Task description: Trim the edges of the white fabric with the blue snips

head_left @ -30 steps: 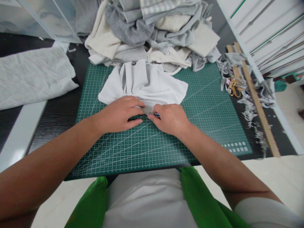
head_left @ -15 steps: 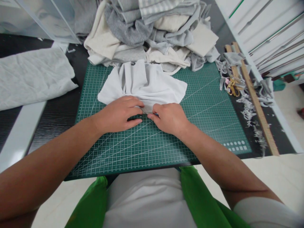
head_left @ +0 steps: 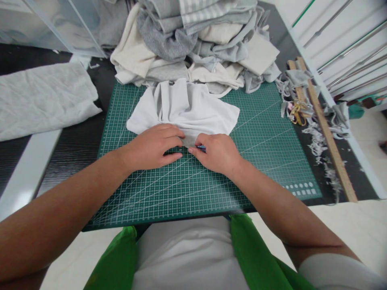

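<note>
Left hand (head_left: 154,147): palm down on the near edge of the white cloth (head_left: 184,108), fingers pointing right, fingertips pressing the fabric against the cutting mat (head_left: 260,141); grip flat and spread, not clamped on anything.
Right hand (head_left: 216,152): just beside the left hand, fingertips nearly meeting it at the cloth's near edge; grip closed on a small blue tool (head_left: 202,148), of which only a sliver shows between thumb and forefinger; type of tool cannot be told.
White cloth: lies bunched and creased on the middle of the cutting mat, nearer its far edge; far side touching the fabric heap (head_left: 196,40); near edge pinned under both hands.
Cutting mat: green, gridded, set on the dark tabletop (head_left: 75,141), near edge at the tabletop's near edge, directly ahead of the person.
Fabric heap: grey, cream and striped pieces piled along the far edge of the tabletop, overlapping the far edge of the mat.
Folded grey cloth (head_left: 42,98): flat by the left edge of the tabletop, well apart from the mat.
Wooden ruler (head_left: 325,129): lies along the right edge of the tabletop, off the mat, running near to far.
Fabric scraps (head_left: 317,141): grey strips and threads scattered beside and over the ruler.
Scissors (head_left: 298,112): gold-coloured handles among the scraps, just left of the ruler, partly covered.
Clothing: green apron (head_left: 256,257) over a white top, at the near edge.
</note>
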`<state>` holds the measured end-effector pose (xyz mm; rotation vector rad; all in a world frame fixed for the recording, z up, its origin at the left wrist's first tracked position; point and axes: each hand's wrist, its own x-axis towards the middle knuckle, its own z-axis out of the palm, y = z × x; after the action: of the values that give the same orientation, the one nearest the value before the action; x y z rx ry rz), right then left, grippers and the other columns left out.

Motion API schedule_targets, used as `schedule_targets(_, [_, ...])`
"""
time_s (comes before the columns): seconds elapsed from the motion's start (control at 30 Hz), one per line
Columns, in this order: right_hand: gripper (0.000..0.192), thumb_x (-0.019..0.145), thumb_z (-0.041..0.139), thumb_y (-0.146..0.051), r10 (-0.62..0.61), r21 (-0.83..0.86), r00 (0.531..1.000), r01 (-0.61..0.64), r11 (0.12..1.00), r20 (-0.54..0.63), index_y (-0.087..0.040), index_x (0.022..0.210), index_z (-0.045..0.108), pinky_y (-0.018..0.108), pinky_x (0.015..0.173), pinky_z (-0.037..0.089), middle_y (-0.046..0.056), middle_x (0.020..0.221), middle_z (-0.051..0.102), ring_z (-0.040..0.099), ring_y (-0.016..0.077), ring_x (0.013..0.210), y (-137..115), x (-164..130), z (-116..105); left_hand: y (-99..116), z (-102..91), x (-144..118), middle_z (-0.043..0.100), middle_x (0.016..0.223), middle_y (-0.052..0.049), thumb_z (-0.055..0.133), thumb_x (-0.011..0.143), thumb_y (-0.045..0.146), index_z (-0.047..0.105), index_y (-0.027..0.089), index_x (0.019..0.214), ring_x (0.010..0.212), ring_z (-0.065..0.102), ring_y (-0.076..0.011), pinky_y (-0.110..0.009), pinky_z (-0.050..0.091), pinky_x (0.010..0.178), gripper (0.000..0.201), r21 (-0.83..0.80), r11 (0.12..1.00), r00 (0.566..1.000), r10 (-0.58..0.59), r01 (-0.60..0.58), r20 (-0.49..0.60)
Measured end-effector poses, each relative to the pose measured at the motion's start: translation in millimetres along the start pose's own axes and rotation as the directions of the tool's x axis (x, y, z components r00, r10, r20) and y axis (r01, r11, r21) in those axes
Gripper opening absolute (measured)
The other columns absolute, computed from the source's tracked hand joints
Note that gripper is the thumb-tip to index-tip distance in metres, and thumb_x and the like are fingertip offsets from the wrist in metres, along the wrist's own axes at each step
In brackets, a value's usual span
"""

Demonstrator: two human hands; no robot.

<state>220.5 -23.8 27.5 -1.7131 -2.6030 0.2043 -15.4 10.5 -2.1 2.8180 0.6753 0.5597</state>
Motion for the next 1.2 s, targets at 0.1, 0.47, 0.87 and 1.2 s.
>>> schedule_targets(0.1, [0.037, 0.100, 0.052, -0.051, -0.018, -0.054, 1.000, 0.019, 0.998, 0.017, -0.021, 0.101, 0.074, 0.034, 0.063, 0.033, 0.007, 0.082, 0.078, 0.068, 0.0240, 0.073, -3.4, -0.5, -2.3, -0.5, 0.1, 0.1, 0.071, 0.122, -0.014, 0.062, 0.097, 0.034, 0.071, 0.016, 0.101, 0.117, 0.065, -0.0281, -0.048, 0.052, 0.108, 0.021, -0.015, 1.000, 1.000, 0.015, -0.016, -0.018])
schedule_targets(0.47, [0.038, 0.102, 0.048, -0.049, -0.036, -0.121, 0.999, 0.040, 0.992, 0.040, -0.020, 0.107, 0.072, 0.036, 0.061, 0.033, 0.009, 0.086, 0.079, 0.071, 0.0272, 0.077, -8.5, -0.3, -7.4, -0.9, 0.4, 0.0, 0.071, 0.121, -0.014, 0.063, 0.096, 0.034, 0.072, 0.016, 0.100, 0.116, 0.065, -0.0284, -0.048, 0.052, 0.108, 0.021, -0.022, 1.000, 1.000, 0.011, -0.011, -0.023])
schedule_targets(0.87, [0.036, 0.103, 0.048, -0.046, -0.057, -0.129, 0.998, 0.060, 0.990, 0.028, -0.020, 0.105, 0.072, 0.035, 0.059, 0.029, 0.008, 0.086, 0.079, 0.072, 0.0271, 0.077, -9.3, -0.5, -7.4, -0.3, 0.0, 0.4, 0.070, 0.122, -0.013, 0.063, 0.096, 0.034, 0.073, 0.016, 0.100, 0.117, 0.065, -0.0277, -0.047, 0.051, 0.109, 0.021, -0.028, 1.000, 1.000, -0.005, 0.004, -0.016])
schedule_targets(1.2, [0.035, 0.103, 0.049, -0.047, -0.049, -0.131, 0.998, 0.054, 0.990, 0.047, -0.021, 0.105, 0.072, 0.035, 0.059, 0.027, 0.008, 0.084, 0.079, 0.072, 0.0270, 0.076, -8.8, 1.0, -7.7, -0.5, 0.4, 0.3, 0.070, 0.120, -0.015, 0.061, 0.098, 0.034, 0.072, 0.013, 0.099, 0.115, 0.065, -0.0282, -0.047, 0.052, 0.108, 0.023, 0.002, 0.999, 0.999, 0.035, -0.035, -0.033])
